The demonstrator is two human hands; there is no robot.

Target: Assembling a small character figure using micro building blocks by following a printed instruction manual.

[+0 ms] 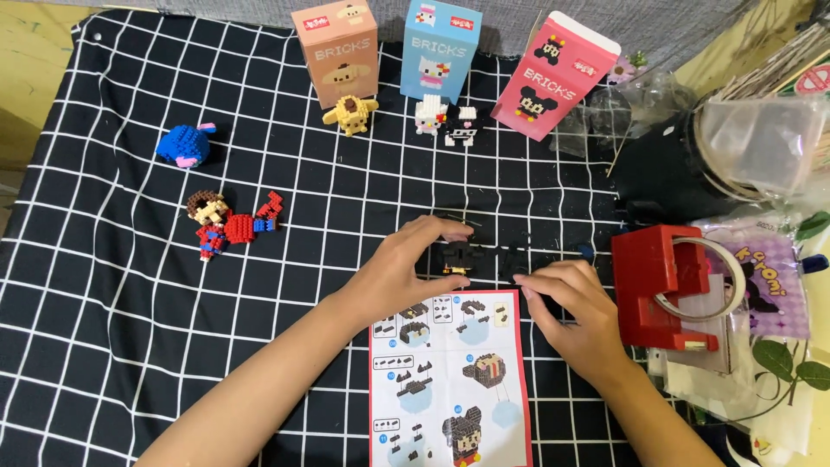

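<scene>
A small black brick build (pixel 456 257) sits on the checked cloth between the two hands, touching the left hand's fingertips. It is dark against dark cloth, so which way it faces and where its long axis runs cannot be told; a speck of yellow shows at its lower edge.

The left hand (pixel 406 264) curls over the build, thumb below and fingers above, closed loosely on it. The right hand (pixel 566 307), just to the right of the build, has its fingertips pinched together; whether they hold a piece is too small to see.

Directly below both hands lies an instruction sheet (pixel 450 380), upright rectangle, red border, white with pictured steps and a black mouse-like figure at the bottom.

Right of the right hand stands a red tape dispenser (pixel 661 285), and beyond it a purple printed bag (pixel 778 285).

Beyond the hands, at the far edge of the black-and-white cloth (pixel 130 346), stand three upright boxes: a peach box (pixel 335 47), a light blue box (pixel 439 47) and a tilted pink box (pixel 553 78), each with a cartoon figure printed on its front. Small finished figures stand before them: yellow (pixel 350 112), white (pixel 430 115), black (pixel 462 124).

Far left of the left hand lie a blue brick figure (pixel 183 144) and a red-and-blue one (pixel 229 225).
</scene>
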